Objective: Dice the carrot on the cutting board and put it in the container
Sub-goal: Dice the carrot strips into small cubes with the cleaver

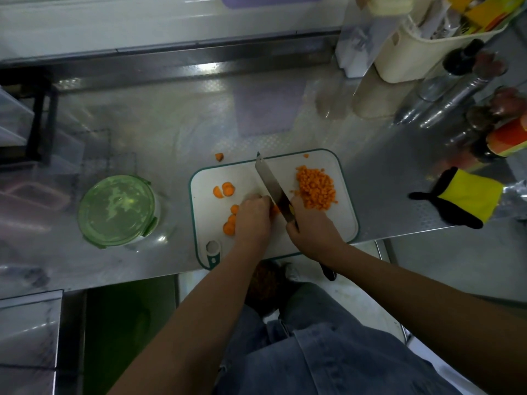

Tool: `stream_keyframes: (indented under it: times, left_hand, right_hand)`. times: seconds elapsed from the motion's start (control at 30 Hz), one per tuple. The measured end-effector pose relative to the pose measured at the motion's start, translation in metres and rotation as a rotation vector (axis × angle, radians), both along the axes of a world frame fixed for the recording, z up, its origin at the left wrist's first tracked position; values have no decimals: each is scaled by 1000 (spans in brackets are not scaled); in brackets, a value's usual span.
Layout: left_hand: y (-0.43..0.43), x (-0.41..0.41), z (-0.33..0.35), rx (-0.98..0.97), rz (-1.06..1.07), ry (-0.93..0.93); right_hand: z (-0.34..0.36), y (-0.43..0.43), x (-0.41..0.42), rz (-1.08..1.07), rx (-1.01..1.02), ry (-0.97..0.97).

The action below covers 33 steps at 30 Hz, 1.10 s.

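Fingers [253, 200] of left hand [252, 223] hold carrot piece [275, 209]; knife [269, 181], gripped by right hand [310, 228], stands just to their right.

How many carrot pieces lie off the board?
1: a piece on the counter, just beyond the far left corner of the board. More may be hidden.

Person's wearing loose, faded blue-grey denim jeans [328, 352], you can see the stitched seams and a pocket edge up on the thigh. Both forearms are bare all the way down to the left hand [252, 220] and right hand [310, 228]. Down past the knees there's a dark shoe [263, 289], too blurry for detail.
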<state>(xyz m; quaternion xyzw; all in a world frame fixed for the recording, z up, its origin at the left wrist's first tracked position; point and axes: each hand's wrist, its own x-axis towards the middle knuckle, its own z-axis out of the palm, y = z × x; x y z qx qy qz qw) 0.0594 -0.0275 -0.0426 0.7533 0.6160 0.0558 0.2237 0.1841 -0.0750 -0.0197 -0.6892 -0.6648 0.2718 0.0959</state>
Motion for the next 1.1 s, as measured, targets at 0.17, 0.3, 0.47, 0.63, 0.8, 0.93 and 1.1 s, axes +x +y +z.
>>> stream_keyframes:
  times: [0.17,0.3,0.47,0.63,0.8,0.93,1.1]
  left_hand:
    - [-1,1,-3,8,-17,14]
    - [1,-1,-11,10,-20,0]
    - [-2,-3,-8,26,-56,-10]
    - [-4,-4,-8,32,-58,-28]
    - [-5,-4,-10,31,-21,-49]
    - [-5,-4,-12,29,4,-75]
    - [-1,-4,-16,15,38,-93]
  right_hand:
    - [-5,6,-5,0,-26,10]
    - [-10,8,-8,-3,-22,2]
    - [-11,10,-4,-49,5,43]
    - [0,8,-2,-17,46,37]
    - [-2,3,-4,-1,10,12]
    - [-5,2,-5,4,2,0]
    - [-12,13,-10,15,-9,-7]
